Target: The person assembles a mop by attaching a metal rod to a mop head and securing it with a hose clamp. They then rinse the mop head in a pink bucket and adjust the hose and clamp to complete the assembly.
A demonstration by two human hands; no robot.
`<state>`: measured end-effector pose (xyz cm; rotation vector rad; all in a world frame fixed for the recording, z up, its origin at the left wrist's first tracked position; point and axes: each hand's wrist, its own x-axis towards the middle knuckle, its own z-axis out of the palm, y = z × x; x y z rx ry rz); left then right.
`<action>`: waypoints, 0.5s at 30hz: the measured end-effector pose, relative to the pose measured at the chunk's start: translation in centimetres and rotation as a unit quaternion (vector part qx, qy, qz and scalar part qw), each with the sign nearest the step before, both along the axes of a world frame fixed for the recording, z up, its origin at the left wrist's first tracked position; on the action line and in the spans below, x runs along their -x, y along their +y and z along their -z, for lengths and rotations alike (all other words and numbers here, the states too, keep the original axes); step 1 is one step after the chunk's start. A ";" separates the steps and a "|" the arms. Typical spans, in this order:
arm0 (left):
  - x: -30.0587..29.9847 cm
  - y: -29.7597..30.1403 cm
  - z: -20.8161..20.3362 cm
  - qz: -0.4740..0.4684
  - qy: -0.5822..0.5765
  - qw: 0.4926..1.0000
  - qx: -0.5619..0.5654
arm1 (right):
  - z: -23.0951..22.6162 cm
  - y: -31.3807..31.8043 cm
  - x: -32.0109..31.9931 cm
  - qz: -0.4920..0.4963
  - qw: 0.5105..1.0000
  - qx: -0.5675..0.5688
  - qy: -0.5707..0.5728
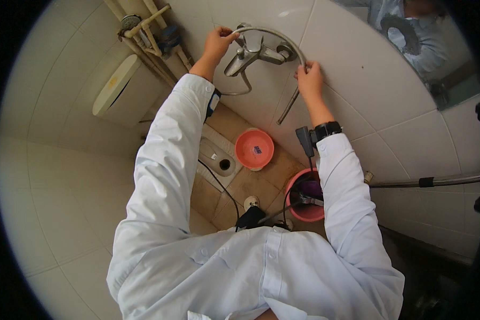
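Ribbed metal shower hose (pixel 282 37), arching over a chrome wall tap (pixel 253 53) high on the tiled wall (pixel 357 69), loose end hanging down below the right hand. Left hand (pixel 218 42) closed around the hose at the top of the arch beside the tap; right hand (pixel 309 80) closed on the hose where it bends down. Cream tiles all around, brown floor below with a squat pan (pixel 218 160), an orange basin (pixel 255 149) and a pink bucket (pixel 306 197). White cistern (pixel 117 85) and pipes (pixel 149 32) up left. Bucket contents dark, hard to make out; fingertips hidden behind hose.
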<state>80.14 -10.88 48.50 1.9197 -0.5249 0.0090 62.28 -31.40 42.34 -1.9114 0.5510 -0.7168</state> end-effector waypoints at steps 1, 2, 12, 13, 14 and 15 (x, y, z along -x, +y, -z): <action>-1.0 -1.2 0.2 0.010 0.001 1.000 -0.013 | 0.5 -0.7 -0.9 0.010 1.000 -0.002 0.023; -1.7 -2.2 0.6 0.020 0.012 1.000 0.005 | 0.8 -1.3 -1.5 0.000 0.999 0.019 0.026; 0.5 -4.9 2.5 0.055 0.055 0.988 0.132 | 1.1 -2.5 -1.2 0.015 0.993 0.118 -0.013; 1.0 -4.9 3.1 0.061 0.062 0.987 0.134 | 1.6 -2.6 -0.8 0.026 0.991 0.131 -0.021; 1.3 -4.8 3.8 0.062 0.045 0.988 0.131 | 2.2 -2.7 -0.4 0.034 0.989 0.143 -0.027; 1.6 -4.7 4.5 0.054 0.035 0.991 0.121 | 2.8 -2.7 0.0 0.043 0.985 0.164 -0.043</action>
